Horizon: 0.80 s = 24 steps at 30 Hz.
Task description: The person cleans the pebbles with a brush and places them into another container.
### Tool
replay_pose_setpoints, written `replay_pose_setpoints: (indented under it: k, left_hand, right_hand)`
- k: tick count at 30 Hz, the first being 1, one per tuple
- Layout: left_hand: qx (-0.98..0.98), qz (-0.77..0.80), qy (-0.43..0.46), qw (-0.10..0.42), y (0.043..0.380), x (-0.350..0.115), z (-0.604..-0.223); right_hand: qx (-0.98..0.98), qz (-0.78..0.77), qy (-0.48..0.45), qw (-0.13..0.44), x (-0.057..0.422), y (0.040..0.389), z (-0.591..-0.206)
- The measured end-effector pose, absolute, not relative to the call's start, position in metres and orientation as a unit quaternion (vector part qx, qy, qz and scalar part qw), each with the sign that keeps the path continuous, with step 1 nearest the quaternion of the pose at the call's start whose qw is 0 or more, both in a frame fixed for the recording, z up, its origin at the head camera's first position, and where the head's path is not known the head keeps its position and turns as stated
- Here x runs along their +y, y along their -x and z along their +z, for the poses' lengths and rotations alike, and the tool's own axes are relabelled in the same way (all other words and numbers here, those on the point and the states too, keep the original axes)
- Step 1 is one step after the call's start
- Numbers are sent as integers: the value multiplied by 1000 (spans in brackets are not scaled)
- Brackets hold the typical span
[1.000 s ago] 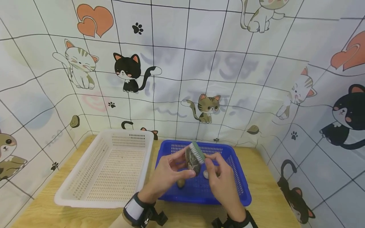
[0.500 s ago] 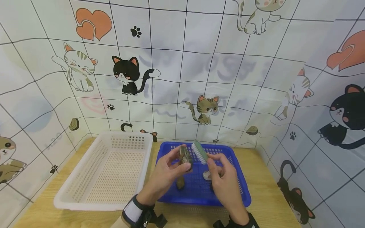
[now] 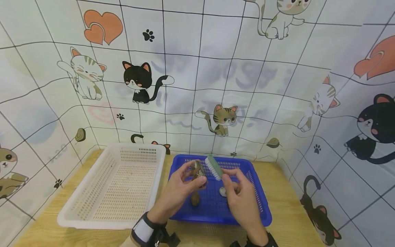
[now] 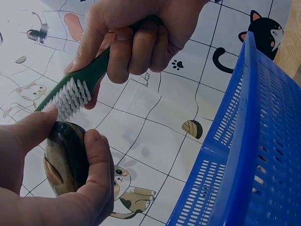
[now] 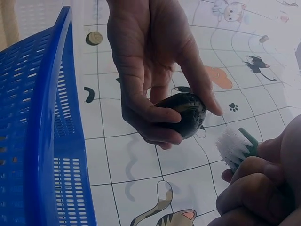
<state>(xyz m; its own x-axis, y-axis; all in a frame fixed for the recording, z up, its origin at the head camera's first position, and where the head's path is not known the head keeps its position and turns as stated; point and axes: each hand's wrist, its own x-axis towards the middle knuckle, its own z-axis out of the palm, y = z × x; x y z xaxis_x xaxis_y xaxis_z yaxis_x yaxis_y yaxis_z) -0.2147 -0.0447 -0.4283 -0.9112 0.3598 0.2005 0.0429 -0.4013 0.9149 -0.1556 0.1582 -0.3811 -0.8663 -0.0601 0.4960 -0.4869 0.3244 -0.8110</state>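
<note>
My left hand point(image 3: 176, 190) holds a dark, glossy oval stone point(image 3: 199, 170) with tan streaks above the blue basket point(image 3: 216, 214). Its thumb and fingertips grip the stone's sides. To the right, my right hand point(image 3: 242, 195) grips a green-handled scrubbing brush point(image 3: 214, 166), its white bristles turned toward the stone. In the left wrist view the bristles point(image 4: 70, 98) show just above the stone's upper end point(image 4: 66, 153). A gap between brush and stone shows in the right wrist view, where curled fingers wrap the handle.
Inside the blue basket lie a brown oval stone point(image 3: 195, 199) and a pale round one point(image 3: 223, 191), partly behind the right hand. A white basket point(image 3: 63, 216) stands to the left on the wooden table point(image 3: 293, 206). A cat-print sheet point(image 3: 185, 68) rises behind.
One second ago the bristles overlapped the stone. The left hand has since drawn it left and turned it, leaving a gap to the brush. The brush remains in the right hand.
</note>
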Motion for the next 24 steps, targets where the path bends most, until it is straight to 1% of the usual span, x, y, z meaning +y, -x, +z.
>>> replay_pose_setpoints:
  k: [12, 24]
  left_hand:
    - [546, 813, -183, 82, 218, -46, -431]
    - [583, 785, -180, 106, 215, -48, -427]
  right_hand:
    - [-792, 557, -169, 182, 157, 157, -383]
    - [-790, 556, -184, 180, 156, 159, -384]
